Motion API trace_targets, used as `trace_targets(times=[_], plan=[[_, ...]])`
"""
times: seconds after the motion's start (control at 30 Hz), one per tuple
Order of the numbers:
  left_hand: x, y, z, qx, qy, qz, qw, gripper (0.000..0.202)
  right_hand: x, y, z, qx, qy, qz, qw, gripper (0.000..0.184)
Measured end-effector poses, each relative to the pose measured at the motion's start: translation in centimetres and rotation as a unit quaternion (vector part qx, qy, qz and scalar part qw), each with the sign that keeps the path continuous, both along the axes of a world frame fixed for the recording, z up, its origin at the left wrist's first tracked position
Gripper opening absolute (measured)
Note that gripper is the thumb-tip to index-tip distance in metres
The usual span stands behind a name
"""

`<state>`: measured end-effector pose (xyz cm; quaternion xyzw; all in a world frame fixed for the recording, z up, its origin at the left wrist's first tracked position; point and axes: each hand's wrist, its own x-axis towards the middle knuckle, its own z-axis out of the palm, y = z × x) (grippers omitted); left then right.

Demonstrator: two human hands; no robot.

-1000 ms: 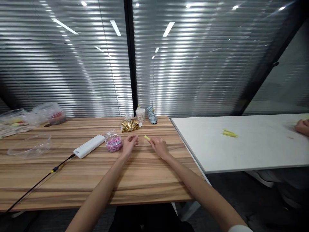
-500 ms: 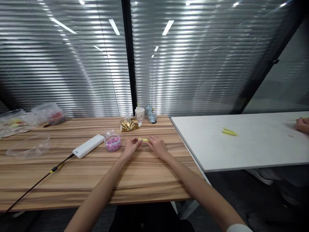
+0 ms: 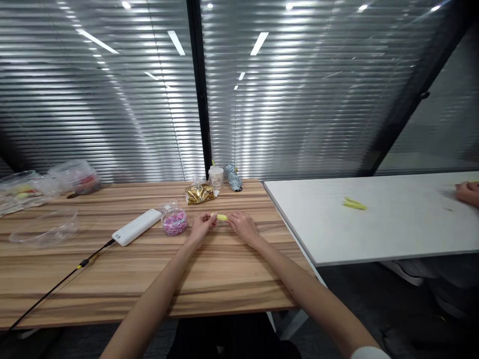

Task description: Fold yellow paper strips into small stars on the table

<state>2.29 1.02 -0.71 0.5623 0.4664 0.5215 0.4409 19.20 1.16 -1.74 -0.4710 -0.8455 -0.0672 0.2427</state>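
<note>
A small yellow piece (image 3: 221,217) is held between my two hands just above the wooden table (image 3: 112,269). My left hand (image 3: 201,227) pinches its left end with curled fingers. My right hand (image 3: 244,227) pinches its right end. A clear round tub of pink and purple rubber bands (image 3: 174,222) stands just left of my left hand, its lid (image 3: 168,205) lying behind it.
A white power bank (image 3: 137,227) with a black cable (image 3: 56,286) lies left of the tub. A gold pouch (image 3: 199,194), a white cup (image 3: 216,176) and a blue wrapper (image 3: 234,178) sit at the back. Plastic bags (image 3: 48,183) lie far left. On the white table (image 3: 374,234) lie yellow pieces (image 3: 354,203); another person's hand (image 3: 467,192) rests far right.
My right hand brought the yellow piece leftward. My left hand closed onto its other end, so both hands now hold it.
</note>
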Motion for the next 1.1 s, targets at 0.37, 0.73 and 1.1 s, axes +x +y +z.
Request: trace_targets(times=[0.37, 0.73, 1.1], plan=[[0.06, -0.14, -0.04, 0.047, 0.010, -0.053, 0.997, 0.030, -0.02, -0.02, -0.01, -0.016, 0.039, -0.043, 0.998, 0.022], [-0.29, 0.34, -0.41, 0.048, 0.034, -0.009, 0.998, 0.033, -0.34, -0.42, 0.04, 0.008, 0.030, -0.045, 0.999, 0.017], [-0.01, -0.19, -0.15, 0.091, 0.114, 0.002, 0.989, 0.033, -0.13, 0.02, -0.06, 0.007, -0.006, -0.050, 0.999, 0.015]])
